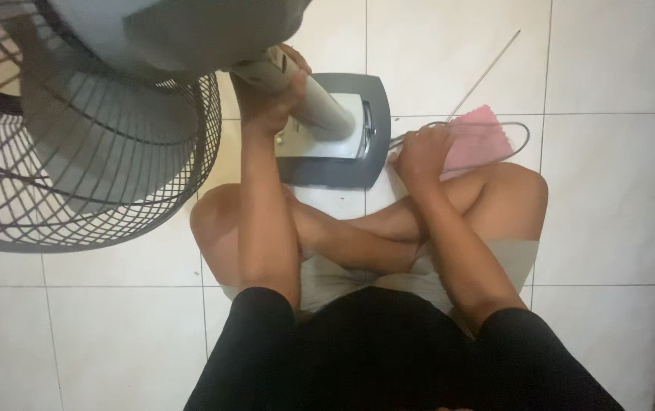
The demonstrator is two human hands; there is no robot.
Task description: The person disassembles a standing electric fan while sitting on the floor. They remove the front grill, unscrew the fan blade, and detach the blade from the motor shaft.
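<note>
While sitting cross-legged, gripping the fan pole (320, 106) tight with the left hand (266, 95); right hand (419, 152) pinching the wire (495, 125), beside the base (377, 144).

A home, by the look of it: pale glossy floor tiles (609, 198) with thin grout lines, sat on cross-legged, bare knees out. Household pedestal fan (76, 129) tipped over the lap, its dark wire cage left of the left hand (266, 99), its grey pole gripped in those fingers, its dark-rimmed base (335, 164) flat on the tiles just beyond them. Pink cloth (476, 137) under a thin wire loop at the right hand's (419, 152) fingertips. Thin rod (483, 76) lying on the tiles past that. No bench, no shelving, no shop fittings.
</note>
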